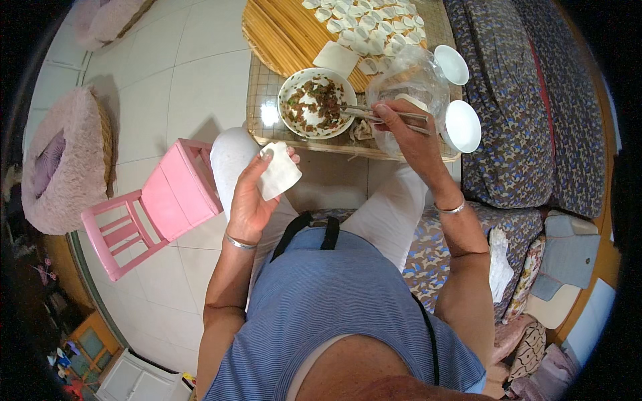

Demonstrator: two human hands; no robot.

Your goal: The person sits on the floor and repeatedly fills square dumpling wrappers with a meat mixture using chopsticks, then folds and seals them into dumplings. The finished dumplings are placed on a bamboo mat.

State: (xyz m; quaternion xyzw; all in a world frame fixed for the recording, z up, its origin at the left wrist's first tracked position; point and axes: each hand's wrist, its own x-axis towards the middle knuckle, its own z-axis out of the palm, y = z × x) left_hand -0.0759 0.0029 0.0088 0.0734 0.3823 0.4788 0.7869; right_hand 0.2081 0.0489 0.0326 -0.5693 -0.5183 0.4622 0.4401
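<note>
A thin square dough wrapper [282, 173] lies across the fingers of my left hand [253, 193], held above my lap with the thumb at its edge. My right hand [409, 130] grips a pair of metal chopsticks [383, 116]. Their tips reach over the right rim of a white bowl [290, 123] near the table's front edge. Inside it, a chopped meat and green filling [327, 97] is spread about, and the bowl's bottom shows in places. Beneath and behind my right hand sits a clear plastic bag [409, 72], with pale wrappers partly visible in it.
Many small folded dumplings [368, 25] cover part of a round slatted tray [286, 35] at the back. A loose wrapper [335, 58] lies on its near edge. Two white bowls [462, 126] stand at the right. A pink chair [175, 188] is left of my knee; a patterned sofa [506, 110] borders the table.
</note>
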